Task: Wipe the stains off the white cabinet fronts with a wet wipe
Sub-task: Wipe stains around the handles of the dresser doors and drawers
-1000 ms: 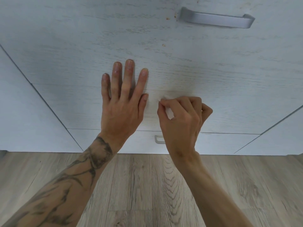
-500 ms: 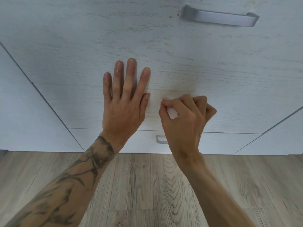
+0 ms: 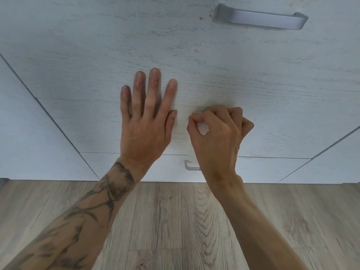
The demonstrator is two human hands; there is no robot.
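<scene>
We press our left hand (image 3: pixel 144 131) flat, fingers straight, on the white drawer front (image 3: pixel 78 55), below and left of the grey handle (image 3: pixel 261 19). Our right hand (image 3: pixel 216 141), below the handle's left end, curls round the wet wipe (image 3: pixel 201 129), pinching it against the front. Brown specks (image 3: pixel 201 17) sit just left of the handle. The drawer is closed, its contents hidden.

head view | faces forward and down | close to cabinet front (image 3: pixel 81 55) | floor (image 3: pixel 175 221) at bottom

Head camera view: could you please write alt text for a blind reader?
A person's right hand pinches a wet wipe against a white cabinet front, while the left hand rests flat beside it. Brown specks sit near the grey handle.
</scene>
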